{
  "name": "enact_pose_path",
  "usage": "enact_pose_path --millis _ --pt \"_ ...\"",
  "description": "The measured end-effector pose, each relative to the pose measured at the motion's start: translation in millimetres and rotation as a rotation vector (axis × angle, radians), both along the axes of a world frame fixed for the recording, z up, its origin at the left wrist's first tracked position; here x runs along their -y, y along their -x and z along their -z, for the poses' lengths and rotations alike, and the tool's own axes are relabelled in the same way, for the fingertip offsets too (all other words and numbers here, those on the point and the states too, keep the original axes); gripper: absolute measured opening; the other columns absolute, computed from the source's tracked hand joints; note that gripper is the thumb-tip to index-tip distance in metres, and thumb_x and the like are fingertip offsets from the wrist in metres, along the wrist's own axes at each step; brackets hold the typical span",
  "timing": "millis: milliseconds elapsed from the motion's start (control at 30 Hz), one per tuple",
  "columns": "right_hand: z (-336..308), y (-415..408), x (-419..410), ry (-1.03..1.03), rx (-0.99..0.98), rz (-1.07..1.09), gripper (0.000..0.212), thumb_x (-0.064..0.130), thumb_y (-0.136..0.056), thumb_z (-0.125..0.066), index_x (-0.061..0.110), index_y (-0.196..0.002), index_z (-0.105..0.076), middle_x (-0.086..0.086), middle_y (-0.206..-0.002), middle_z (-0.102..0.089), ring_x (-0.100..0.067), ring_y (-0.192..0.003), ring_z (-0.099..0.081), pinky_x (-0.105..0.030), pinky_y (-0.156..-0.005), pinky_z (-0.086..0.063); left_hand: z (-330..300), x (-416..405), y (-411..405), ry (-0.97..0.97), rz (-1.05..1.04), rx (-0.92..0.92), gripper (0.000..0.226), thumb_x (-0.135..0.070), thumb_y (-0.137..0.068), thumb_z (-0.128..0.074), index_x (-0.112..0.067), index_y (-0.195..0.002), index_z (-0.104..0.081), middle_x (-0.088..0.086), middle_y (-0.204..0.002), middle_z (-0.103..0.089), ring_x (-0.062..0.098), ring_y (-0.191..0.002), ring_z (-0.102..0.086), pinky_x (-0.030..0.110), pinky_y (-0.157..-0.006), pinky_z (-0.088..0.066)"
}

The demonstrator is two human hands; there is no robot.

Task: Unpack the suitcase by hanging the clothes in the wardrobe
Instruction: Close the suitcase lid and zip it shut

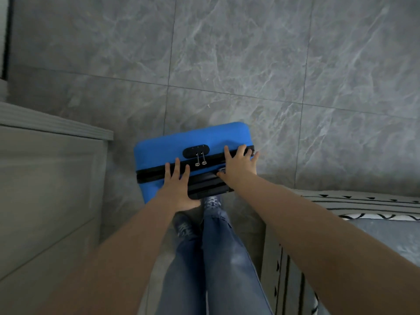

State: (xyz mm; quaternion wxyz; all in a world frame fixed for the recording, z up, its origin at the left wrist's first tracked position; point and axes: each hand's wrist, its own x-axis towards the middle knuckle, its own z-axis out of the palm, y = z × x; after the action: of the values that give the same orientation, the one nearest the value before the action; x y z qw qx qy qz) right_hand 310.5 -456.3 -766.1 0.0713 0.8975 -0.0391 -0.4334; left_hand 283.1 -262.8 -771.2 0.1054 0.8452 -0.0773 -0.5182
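Both hands are laid flat on the top edge of a blue suitcase, with no closed grip formed by either. By the left hand the fingers are spread across the black zip band, the palm being pressed against the near blue shell; nothing is clasped. By the right hand the far right corner is covered, fingers splayed over the zip band and the thumb set against the dark handle that lies between the two hands. Between the hands and slightly beyond them, a black lock panel is seen, from which two metal zip pulls hang. The suitcase is stood upright and zipped shut on a grey marbled tile floor. Just behind the hands, legs in blue jeans and patterned shoes are seen. Left of the left hand a grey cabinet is placed; right of the right forearm a bed with a patterned cover is visible
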Motion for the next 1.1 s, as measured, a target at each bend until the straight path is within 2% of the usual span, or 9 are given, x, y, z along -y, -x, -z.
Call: enact_pose_path --millis 100,267,467,600,700,800,900,1033,1100 --pt "1 18 -20 -0.021 0.036 -0.050 0.086 0.061 -0.094 -0.045 0.023 -0.157 0.000 -0.031 -0.155 -0.006 -0.052 -0.142 -0.018 -0.056 -0.119 -0.015 -1 -20 31 -0.017 -0.049 0.040 0.121 -0.060 -0.077 -0.068 -0.022 -0.156 0.014 0.002 -0.155 0.040 0.033 -0.143 0.034 0.051 -0.119 -0.021" --pt "5 42 -60 -0.092 0.060 -0.199 0.077 0.053 -0.098 -0.043 0.027 -0.157 0.000 -0.027 -0.155 -0.008 -0.048 -0.141 -0.021 -0.050 -0.119 -0.021 -1 -51 80 -0.022 -0.337 -0.028 0.121 -0.070 -0.075 -0.064 -0.025 -0.154 0.016 -0.003 -0.151 0.045 0.033 -0.140 0.038 0.057 -0.118 -0.010" --pt "0 71 -108 -0.156 0.029 -0.479 0.077 0.038 -0.099 -0.050 0.023 -0.157 -0.002 -0.027 -0.152 -0.012 -0.047 -0.131 -0.038 -0.046 -0.107 -0.037 -3 -86 149 -0.093 -0.596 -0.061 0.116 -0.065 -0.079 -0.063 -0.027 -0.154 0.016 -0.006 -0.152 0.044 0.038 -0.143 0.032 0.057 -0.119 -0.015" --pt "-7 106 -132 -0.242 -0.061 -0.587 0.078 0.040 -0.096 -0.052 0.025 -0.157 -0.005 -0.024 -0.152 -0.011 -0.043 -0.126 -0.042 -0.045 -0.101 -0.043 -12 -98 207 -0.059 -0.918 -0.102 0.102 -0.062 -0.086 -0.058 -0.026 -0.156 0.007 0.006 -0.158 0.032 0.036 -0.148 0.019 0.051 -0.122 -0.005" --pt "-16 132 -155 -0.327 -0.163 -0.561 0.074 0.031 -0.097 -0.051 0.026 -0.157 -0.007 -0.022 -0.155 -0.004 -0.044 -0.126 -0.043 -0.045 -0.099 -0.045 -19 -111 265 0.048 -1.210 -0.098 0.093 -0.053 -0.089 -0.060 -0.034 -0.156 0.001 0.002 -0.161 0.027 0.032 -0.151 0.000 0.043 -0.123 -0.013" --pt "-19 154 -164 -0.349 -0.194 -0.614 0.081 0.024 -0.097 -0.052 0.024 -0.157 0.003 -0.024 -0.158 0.007 -0.042 -0.126 -0.045 -0.043 -0.095 -0.046 -22 -121 304 0.052 -1.262 -0.067 0.087 -0.042 -0.091 -0.062 -0.033 -0.157 -0.007 0.001 -0.163 0.019 0.027 -0.150 -0.011 0.037 -0.120 -0.019" --pt "-17 190 -183 -0.360 -0.204 -0.721 0.083 0.022 -0.096 -0.053 0.022 -0.157 0.004 -0.021 -0.159 0.008 -0.044 -0.133 -0.039 -0.042 -0.095 -0.047 -20 -134 352 0.035 -1.314 -0.004 0.081 -0.035 -0.091 -0.064 -0.028 -0.156 -0.015 0.004 -0.164 0.010 0.025 -0.150 -0.015 0.036 -0.119 -0.021" --pt "-16 233 -209 -0.348 -0.196 -0.866 0.080 0.024 -0.096 -0.052 0.021 -0.157 0.000 -0.019 -0.158 0.001 -0.039 -0.117 -0.051 -0.038 -0.083 -0.047 -15 -137 408 0.039 -1.428 0.057 0.082 -0.029 -0.089 -0.065 -0.030 -0.154 -0.015 0.005 -0.164 0.013 0.028 -0.147 -0.021 0.037 -0.116 -0.027" --pt "-16 258 -226 -0.326 -0.193 -0.898 0.080 0.026 -0.096 -0.052 0.022 -0.157 -0.002 -0.019 -0.158 0.001 -0.038 -0.115 -0.051 -0.037 -0.082 -0.047 -16 -136 437 0.047 -1.489 0.103 0.081 -0.024 -0.090 -0.064 -0.029 -0.154 -0.014 0.006 -0.163 0.017 0.030 -0.143 -0.029 0.036 -0.110 -0.033"
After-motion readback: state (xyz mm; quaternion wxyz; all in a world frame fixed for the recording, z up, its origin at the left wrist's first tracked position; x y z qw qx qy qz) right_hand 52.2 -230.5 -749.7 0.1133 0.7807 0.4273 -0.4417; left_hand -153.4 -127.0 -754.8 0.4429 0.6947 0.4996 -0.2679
